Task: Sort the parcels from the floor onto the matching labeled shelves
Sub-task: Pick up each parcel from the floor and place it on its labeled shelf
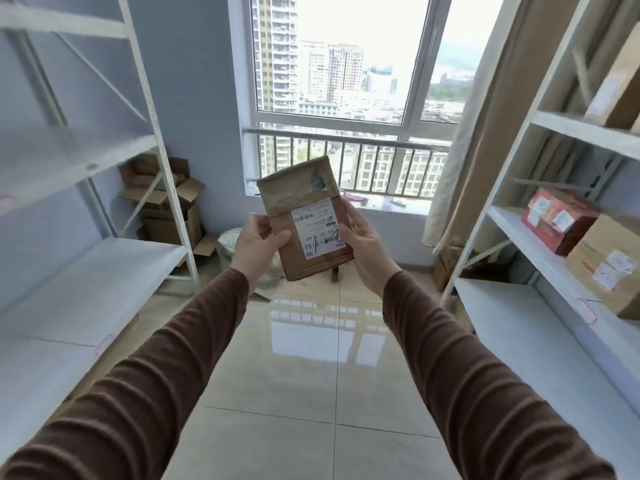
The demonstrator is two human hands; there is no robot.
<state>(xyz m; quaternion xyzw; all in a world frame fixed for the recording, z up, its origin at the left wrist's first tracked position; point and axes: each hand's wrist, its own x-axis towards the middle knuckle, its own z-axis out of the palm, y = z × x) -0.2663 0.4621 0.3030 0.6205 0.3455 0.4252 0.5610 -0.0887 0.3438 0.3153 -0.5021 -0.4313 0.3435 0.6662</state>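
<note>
I hold a flat brown cardboard parcel (304, 216) up in front of me at chest height, its white shipping label facing me upside down. My left hand (258, 245) grips its left edge with the thumb on the front. My right hand (363, 245) holds its right edge, fingers along the side. White metal shelves stand on both sides: the left shelving (86, 161) and the right shelving (568, 258). On the right shelves sit a red box (559, 225) and a brown labelled box (609, 266). A small red-outlined tag (587, 310) marks a right shelf edge.
Opened cardboard boxes (162, 202) are piled in the far left corner behind the left shelving. A grey bag (230, 242) lies on the floor under the window. Another brown box (620, 84) stands on the upper right shelf. A curtain (485, 133) hangs right of the window. Glossy tiled floor (311, 358) lies between the shelves.
</note>
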